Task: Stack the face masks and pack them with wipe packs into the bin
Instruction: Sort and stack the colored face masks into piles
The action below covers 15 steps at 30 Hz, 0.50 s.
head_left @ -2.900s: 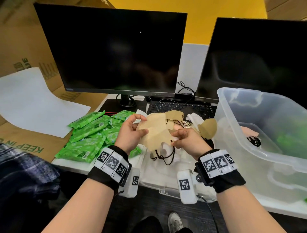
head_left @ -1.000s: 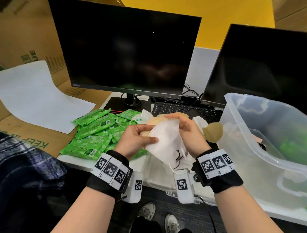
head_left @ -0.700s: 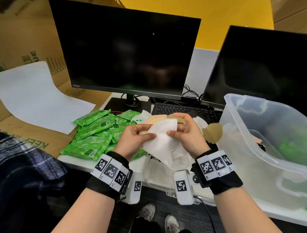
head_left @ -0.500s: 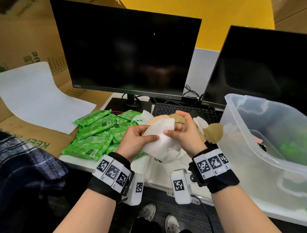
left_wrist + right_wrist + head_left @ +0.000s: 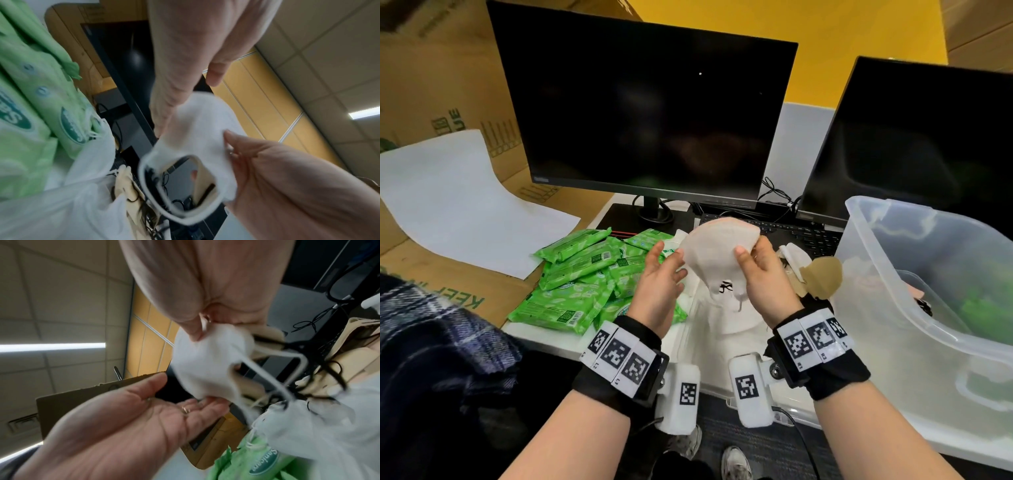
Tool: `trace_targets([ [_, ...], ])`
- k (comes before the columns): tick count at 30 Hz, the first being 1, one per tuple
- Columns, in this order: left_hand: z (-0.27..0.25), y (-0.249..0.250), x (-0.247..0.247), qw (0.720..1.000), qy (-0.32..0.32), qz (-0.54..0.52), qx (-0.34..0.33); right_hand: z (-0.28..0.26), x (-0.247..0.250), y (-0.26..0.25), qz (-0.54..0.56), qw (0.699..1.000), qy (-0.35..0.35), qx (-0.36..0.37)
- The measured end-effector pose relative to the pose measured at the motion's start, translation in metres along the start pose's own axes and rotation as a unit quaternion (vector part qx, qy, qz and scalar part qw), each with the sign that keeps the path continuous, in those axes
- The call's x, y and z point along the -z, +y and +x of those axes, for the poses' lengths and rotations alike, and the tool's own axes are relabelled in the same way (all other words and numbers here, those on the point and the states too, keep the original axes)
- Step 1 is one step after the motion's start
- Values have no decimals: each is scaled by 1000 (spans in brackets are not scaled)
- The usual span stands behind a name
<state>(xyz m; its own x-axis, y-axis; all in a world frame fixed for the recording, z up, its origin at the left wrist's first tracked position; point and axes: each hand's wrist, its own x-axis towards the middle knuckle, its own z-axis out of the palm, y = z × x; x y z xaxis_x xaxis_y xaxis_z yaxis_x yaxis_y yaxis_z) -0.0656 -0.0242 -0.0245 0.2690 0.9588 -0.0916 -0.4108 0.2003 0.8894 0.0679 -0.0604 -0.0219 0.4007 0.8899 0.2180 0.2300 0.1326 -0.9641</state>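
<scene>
A stack of face masks [image 5: 717, 253], white on top with tan and pink edges behind, is held up over the desk in front of the keyboard. My right hand [image 5: 748, 248] pinches its right edge between thumb and fingers; the right wrist view shows that pinch on the white mask [image 5: 205, 363]. My left hand [image 5: 671, 258] is open, palm up, with straight fingers touching the stack's left lower edge [image 5: 201, 129]. Ear loops hang below. Green wipe packs [image 5: 578, 274] lie piled at the left. The clear bin [image 5: 887, 260] stands at the right, with green packs [image 5: 983, 301] inside.
More white masks [image 5: 722, 318] lie on the desk under my hands, and a loose tan mask [image 5: 822, 277] rests by the bin. A keyboard [image 5: 798, 236] and two dark monitors [image 5: 647, 113] stand behind. Cardboard and white paper [image 5: 448, 205] lie at the left.
A white mask has been laid over the tan ones. My left hand has let go of its pinch and opened, while the right hand has lifted the stack a little.
</scene>
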Motion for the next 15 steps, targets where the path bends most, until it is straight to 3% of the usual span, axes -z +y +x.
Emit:
trace_targets([
  [4, 2, 1, -9, 997, -42, -61, 23, -2, -6, 3, -3, 998, -60, -19],
  [8, 9, -1, -2, 999, -30, 17, -14, 3, -1, 1, -10, 997, -78, -24],
  [11, 15, 4, 10, 995, -20, 66, -77, 12, 3, 1, -21, 997, -70, -32],
  [15, 17, 16, 21, 977, -122, 143, -100, 22, 0, -3, -34, 994, -94, -37],
])
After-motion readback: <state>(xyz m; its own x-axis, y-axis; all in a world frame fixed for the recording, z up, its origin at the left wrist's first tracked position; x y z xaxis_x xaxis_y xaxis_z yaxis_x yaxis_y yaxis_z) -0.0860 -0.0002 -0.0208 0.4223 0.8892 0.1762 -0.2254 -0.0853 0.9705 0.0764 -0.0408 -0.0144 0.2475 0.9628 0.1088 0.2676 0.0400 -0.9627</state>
